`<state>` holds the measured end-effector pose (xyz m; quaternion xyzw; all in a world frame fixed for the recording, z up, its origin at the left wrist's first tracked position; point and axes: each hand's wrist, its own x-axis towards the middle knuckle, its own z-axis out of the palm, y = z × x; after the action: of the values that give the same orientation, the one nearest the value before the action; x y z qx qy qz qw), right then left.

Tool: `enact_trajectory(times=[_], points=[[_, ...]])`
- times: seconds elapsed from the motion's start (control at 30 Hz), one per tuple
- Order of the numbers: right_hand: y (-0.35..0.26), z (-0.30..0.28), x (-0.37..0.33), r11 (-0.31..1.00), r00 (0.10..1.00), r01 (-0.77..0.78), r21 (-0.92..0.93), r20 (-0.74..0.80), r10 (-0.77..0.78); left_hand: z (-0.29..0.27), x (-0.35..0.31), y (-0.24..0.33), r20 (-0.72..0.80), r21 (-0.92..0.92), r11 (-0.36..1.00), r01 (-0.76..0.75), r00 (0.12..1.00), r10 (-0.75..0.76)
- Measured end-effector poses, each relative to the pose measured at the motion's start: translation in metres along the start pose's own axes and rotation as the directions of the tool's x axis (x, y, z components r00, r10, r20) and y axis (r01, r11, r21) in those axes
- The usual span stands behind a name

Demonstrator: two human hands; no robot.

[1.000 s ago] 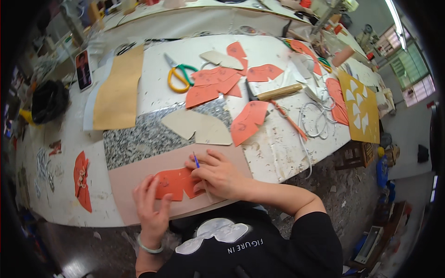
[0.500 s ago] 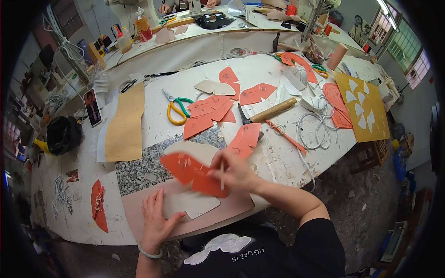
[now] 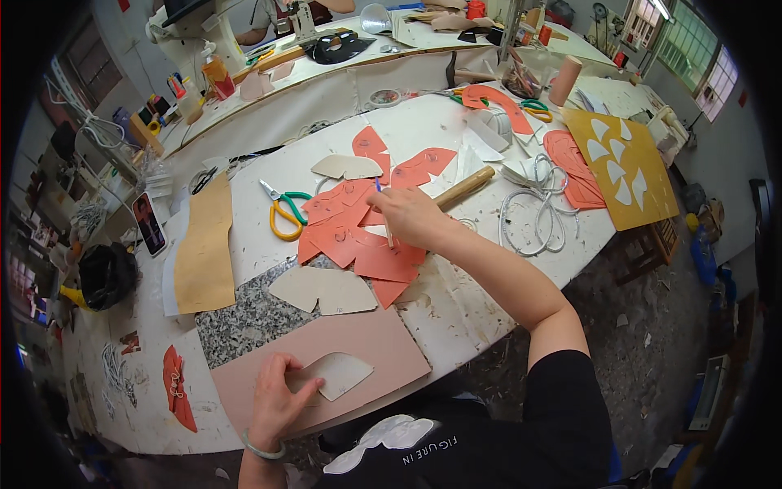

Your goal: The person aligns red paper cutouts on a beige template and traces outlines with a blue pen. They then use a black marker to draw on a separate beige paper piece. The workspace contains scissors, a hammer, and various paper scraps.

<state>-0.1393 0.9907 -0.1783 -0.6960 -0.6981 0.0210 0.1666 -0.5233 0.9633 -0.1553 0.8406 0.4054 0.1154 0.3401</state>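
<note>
My left hand (image 3: 281,389) has its thumb and bent fingers on the edge of a pale pattern piece (image 3: 346,373), which lies on a pinkish board (image 3: 383,338). My right hand (image 3: 410,216) is over a pile of orange cut pieces (image 3: 334,236), closed around a slim pen (image 3: 390,236) with a blue end. An orange piece lies right under that hand; whether the fingers still touch it is hidden. Nearer to me, a larger pale pattern piece (image 3: 323,290) with a notch rests partly on the speckled stone slab (image 3: 244,326).
Orange-and-green scissors (image 3: 287,213) lie left of the pile, and a smaller pale piece (image 3: 347,167) behind it. A wooden hammer handle (image 3: 464,190) and coiled white cord (image 3: 533,224) are to the right. A tan sheet (image 3: 208,253) and phone (image 3: 149,222) stand left.
My right hand has moved away from me with the pen, and the orange piece it carried is now at the pile. The larger pale pattern piece is uncovered. The whole view has shifted slightly.
</note>
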Motion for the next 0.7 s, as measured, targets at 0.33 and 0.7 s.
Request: enact_trajectory(times=[0.33, 0.7], points=[[0.08, -0.036, 0.006, 0.99, 0.984, 0.104, 0.097, 0.132, -0.116, -0.052, -0.027, 0.008, -0.292, 0.063, 0.976, -0.207, 0.932, 0.216], [0.09, -0.065, -0.002, 0.962, 0.865, -0.24, 0.126, 0.477, 0.153, 0.013, -0.072, -0.017, -0.127, 0.396, 0.886, -0.243, 0.941, 0.315]])
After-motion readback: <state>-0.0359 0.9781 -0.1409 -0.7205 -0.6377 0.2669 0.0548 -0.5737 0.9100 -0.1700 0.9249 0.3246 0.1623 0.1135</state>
